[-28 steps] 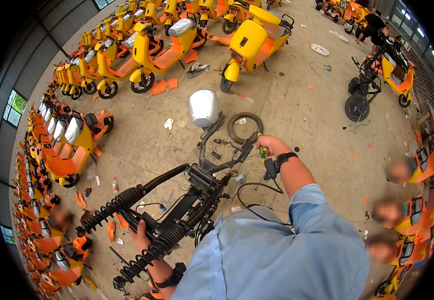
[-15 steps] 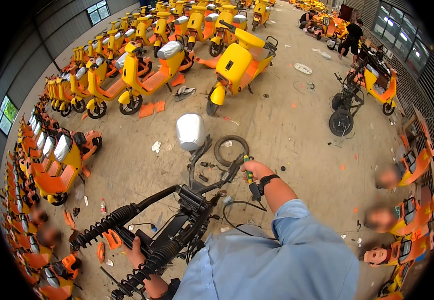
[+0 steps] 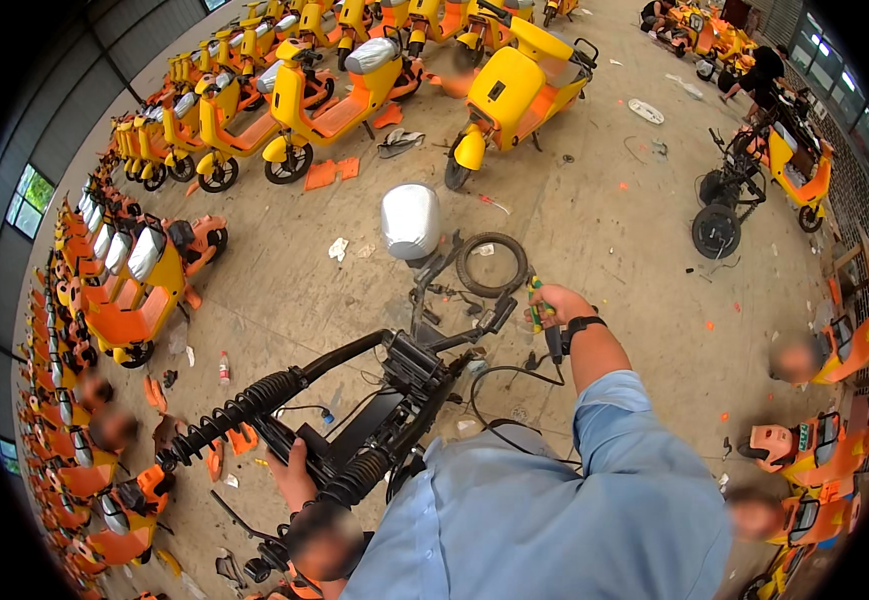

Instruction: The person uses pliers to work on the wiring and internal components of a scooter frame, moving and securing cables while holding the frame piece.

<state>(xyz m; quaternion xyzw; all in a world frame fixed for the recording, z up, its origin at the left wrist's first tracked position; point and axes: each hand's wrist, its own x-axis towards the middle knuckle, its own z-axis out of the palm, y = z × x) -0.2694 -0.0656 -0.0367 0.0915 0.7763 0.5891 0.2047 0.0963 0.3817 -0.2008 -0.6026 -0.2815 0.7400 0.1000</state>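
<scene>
Item 1: stripped black scooter frame (image 3: 417, 362). It is on the concrete floor (image 3: 595, 230), well in from the wall edge at left, close before the person in blue. Two coil springs (image 3: 267, 392) are fitted at its near end. Handling, by judgement: heavy and stiff, awkward to balance, perhaps greasy about the springs; best held by the bare tubes, clear of the loose cable (image 3: 487, 372).

Item 2: hand tool (image 3: 536, 312), green-and-yellow handles, in the right hand (image 3: 559, 304), just beside the frame's far bar end. Fingers curled around the handles. Probably light and rigid; to be held by the coloured grips.

Item 3: left hand (image 3: 293, 478), at the frame's near part. Thumb raised; the other fingers are partly hidden, so I cannot tell whether they grip.

Surroundings: black tyre (image 3: 492, 265) and silver-covered seat (image 3: 411, 220), both beyond the frame; yellow scooter (image 3: 505, 95) farther off.

Markings: bottle (image 3: 225, 368) with red label, too small to read; no lettering legible on frame or tool.
</scene>
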